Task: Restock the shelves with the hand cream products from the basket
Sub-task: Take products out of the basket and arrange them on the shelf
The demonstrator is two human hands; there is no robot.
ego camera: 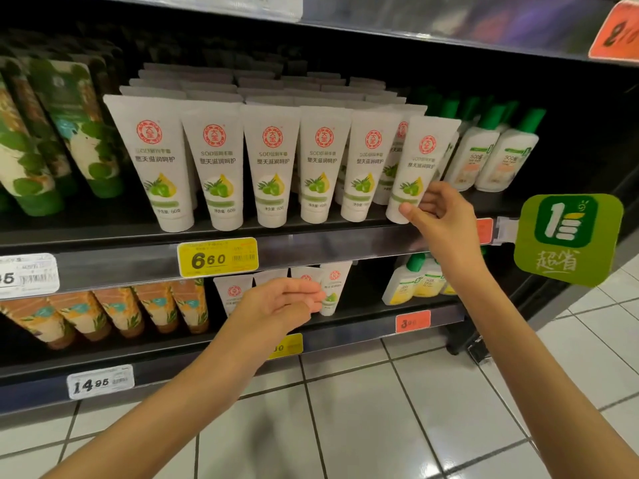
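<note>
White hand cream tubes (269,167) with a red round logo and green olives stand cap-down in several rows on the middle shelf (345,242). My right hand (439,216) pinches the lower end of the rightmost front tube (420,157), which leans slightly at the row's right end. My left hand (283,302) hangs in front of the lower shelf with loosely curled fingers, just left of a few of the same white tubes (333,288); it holds nothing that I can see. The basket is out of view.
Green leafy tubes (62,133) fill the shelf's left, white bottles with green caps (491,153) its right. Orange tubes (114,312) and yellowish bottles (411,281) sit below. A green promo sign (567,240) juts out at right. White tiled floor (380,426) lies underneath.
</note>
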